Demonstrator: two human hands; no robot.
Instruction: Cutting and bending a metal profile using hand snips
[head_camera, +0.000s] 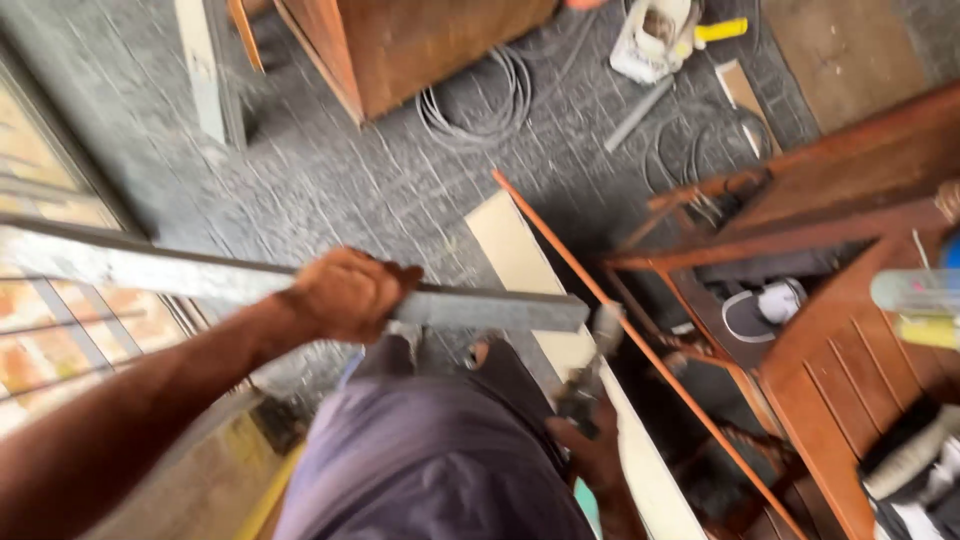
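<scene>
Grey, rough floor (330, 180) fills the view from above, strewn with workshop clutter. The person's left hand (345, 295) is wrapped around a long grey bar (500, 310), the grip pressed shut on it near its free end. From that grip the bar runs on a short way to its cut end, and back the other way past the forearm toward a window frame (60, 190).

Below and beyond the bar's end, the right hand (590, 455) is closed on a dark tool (590, 375) with a pale tip, held upright; the picture is too blurred to tell what kind of tool it is. Just past that grip a thin orange rod (640, 345) slants across a pale board (520, 260) lying on the floor.

Farther from the right hand stands a reddish wooden frame (830, 200) with slats. Well above both grips, a coil of grey cable (480, 100) lies beside a brown wooden cabinet (420, 40), and a white object with a yellow part (665, 35) sits near a short grey pipe (640, 112).
</scene>
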